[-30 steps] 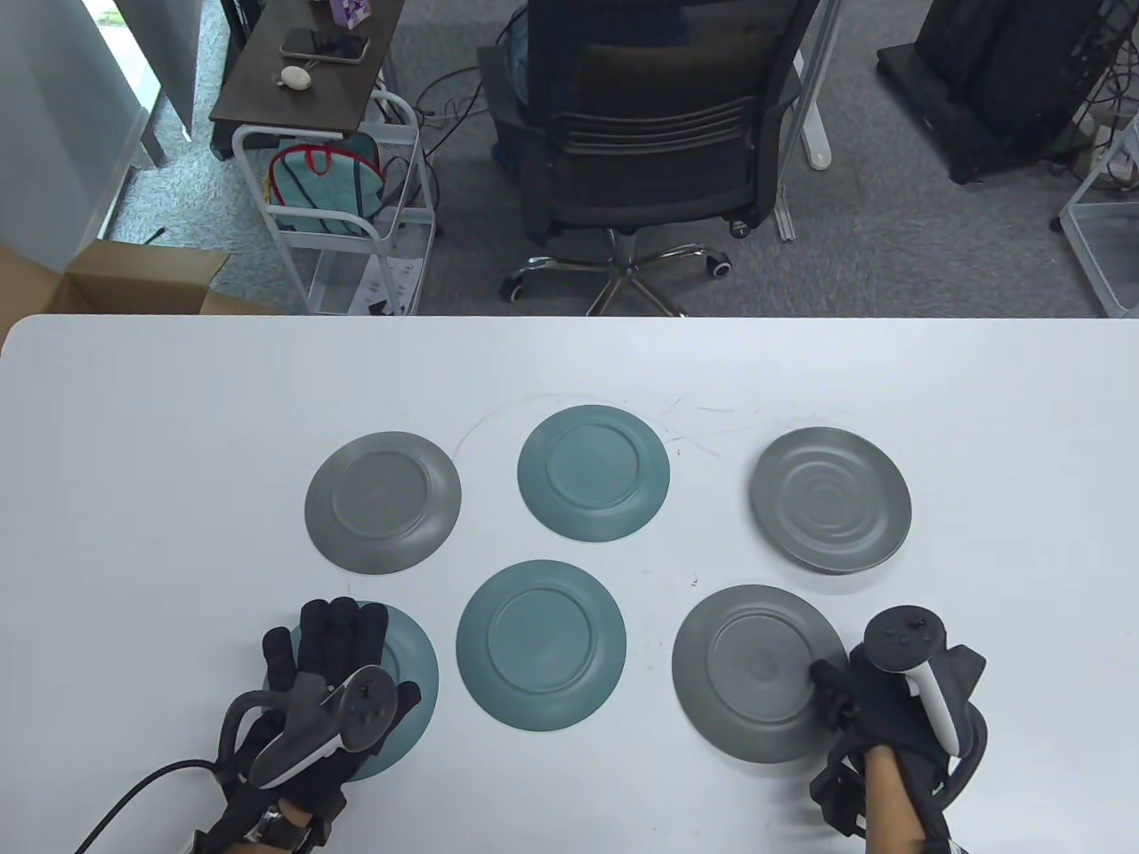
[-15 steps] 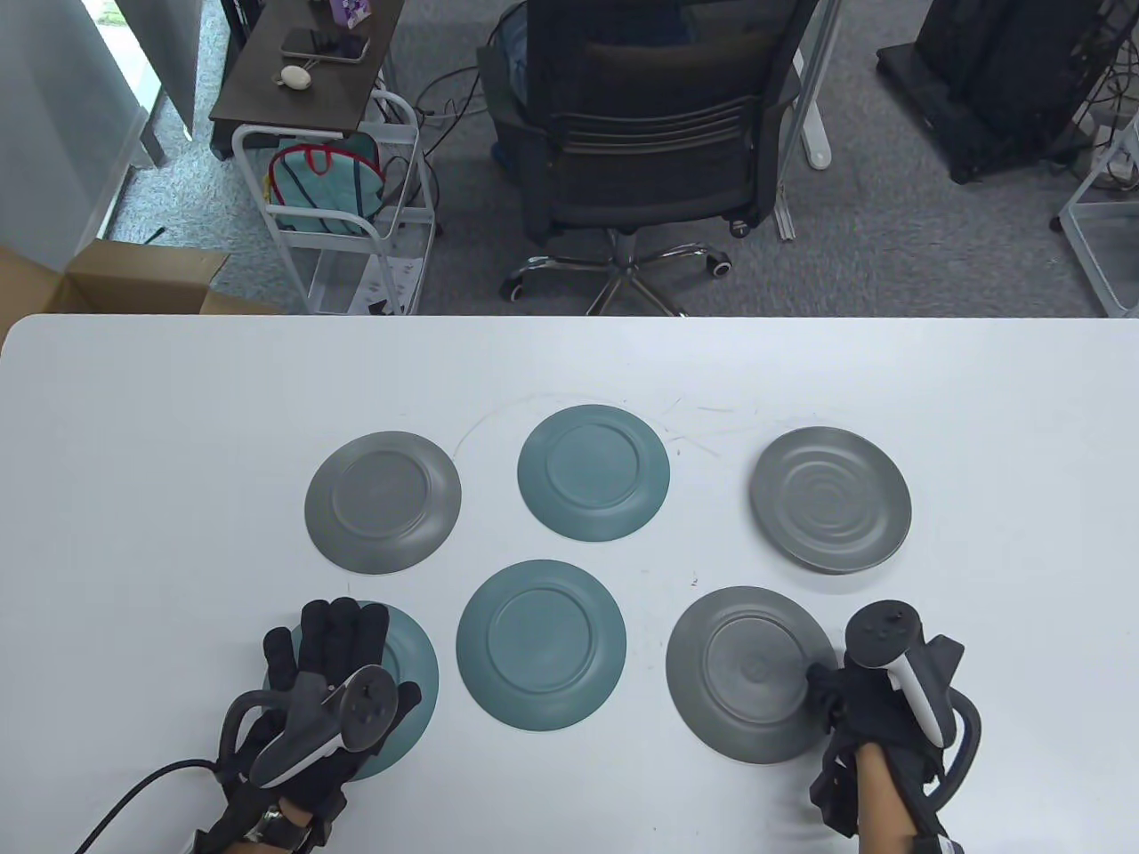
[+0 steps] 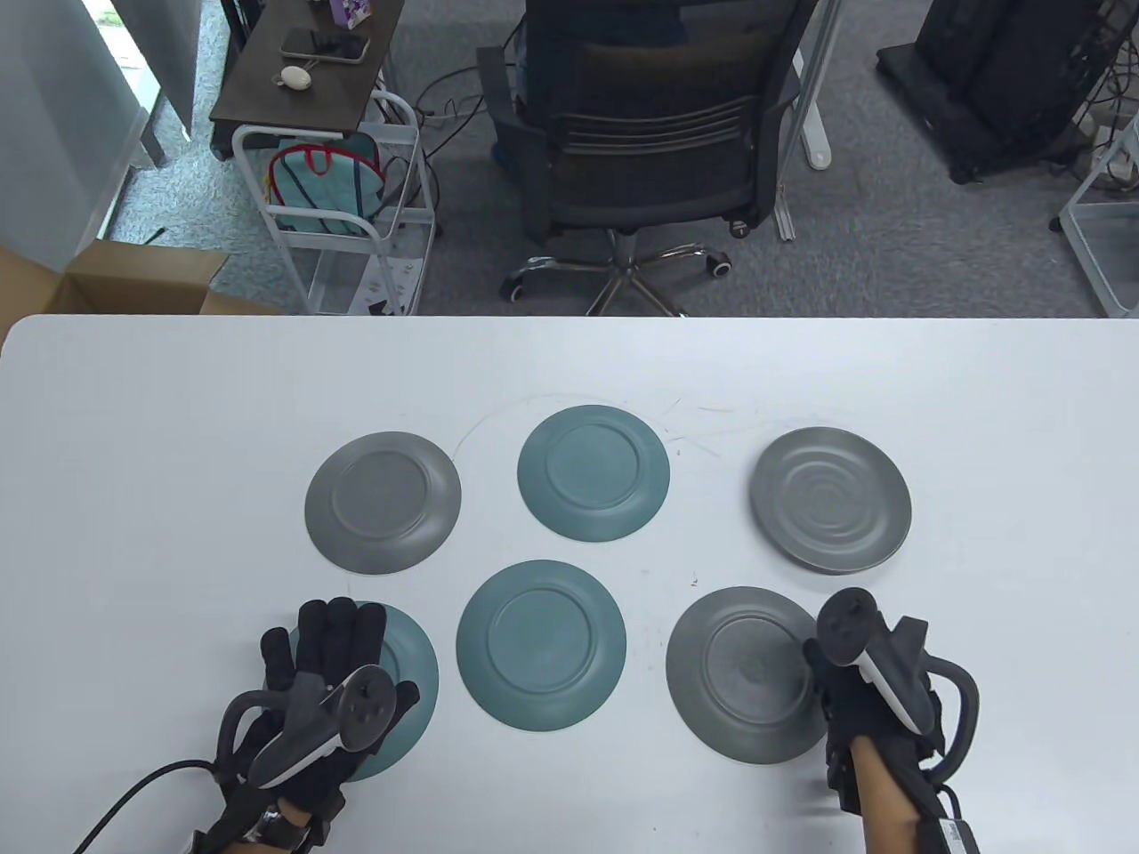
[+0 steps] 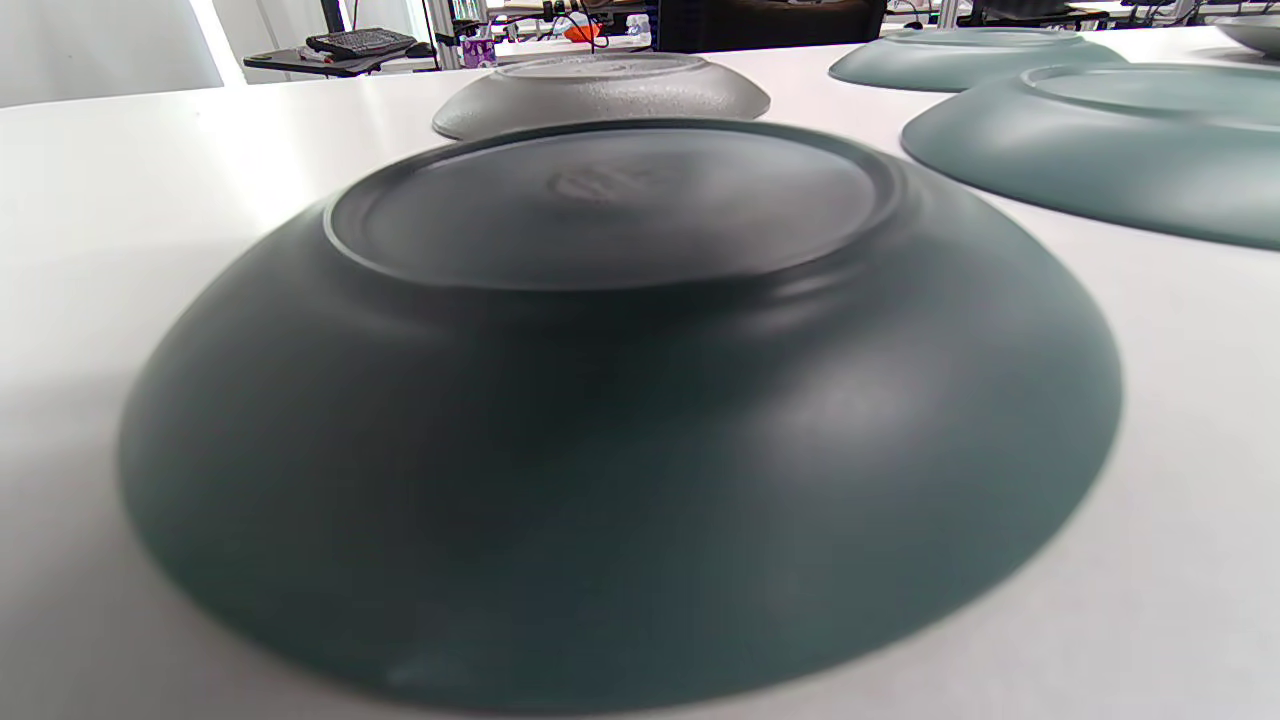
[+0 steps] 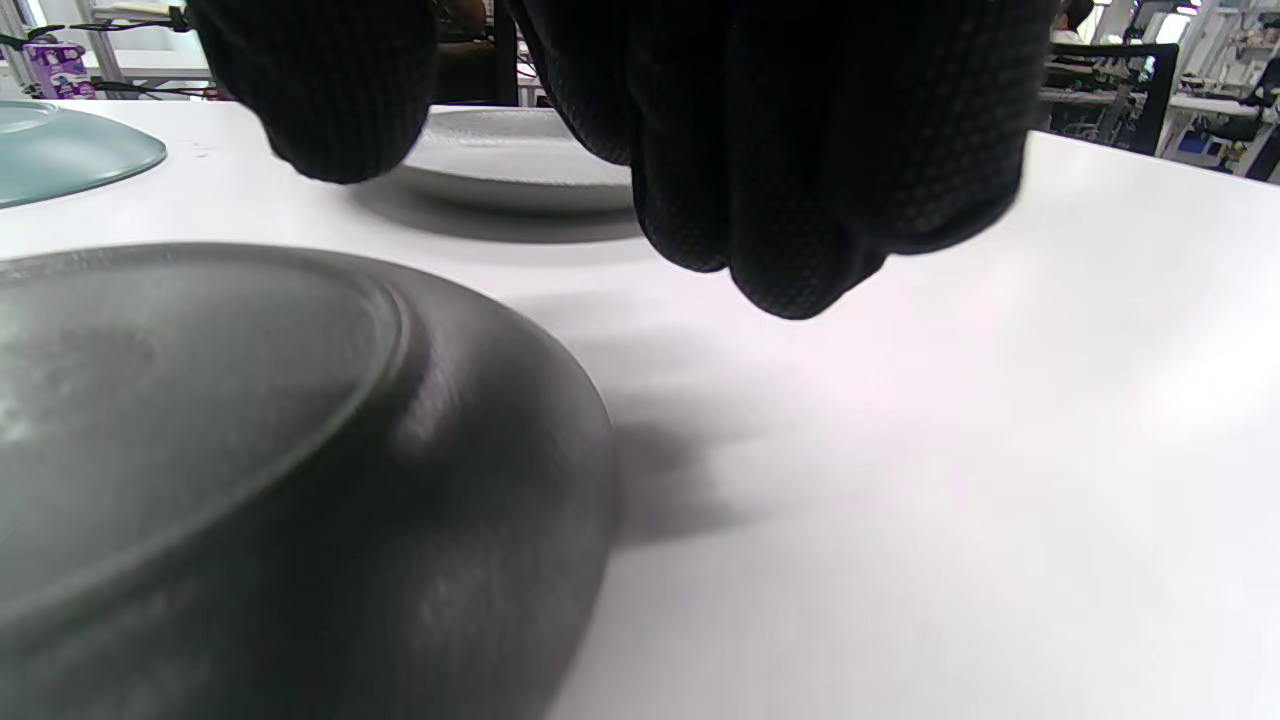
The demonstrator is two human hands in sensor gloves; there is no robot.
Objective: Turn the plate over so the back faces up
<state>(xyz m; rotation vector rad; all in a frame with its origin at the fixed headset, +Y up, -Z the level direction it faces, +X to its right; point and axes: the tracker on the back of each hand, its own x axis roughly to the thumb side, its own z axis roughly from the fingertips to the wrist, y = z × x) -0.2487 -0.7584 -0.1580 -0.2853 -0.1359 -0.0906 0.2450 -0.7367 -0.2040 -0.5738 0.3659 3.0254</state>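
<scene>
1. Our right hand [image 3: 868,689] has drifted left over the near-right grey plate [image 3: 743,673], fingers [image 5: 790,150] curled, holding nothing.
2. Our left hand [image 3: 329,663] stays flat on the teal plate [image 3: 411,676].
3. The far-right grey plate [image 3: 830,498] remains face up.

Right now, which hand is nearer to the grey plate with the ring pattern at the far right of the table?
Right. The right hand is just in front of the grey ring-patterned plate; the left hand is far across the table.
</scene>
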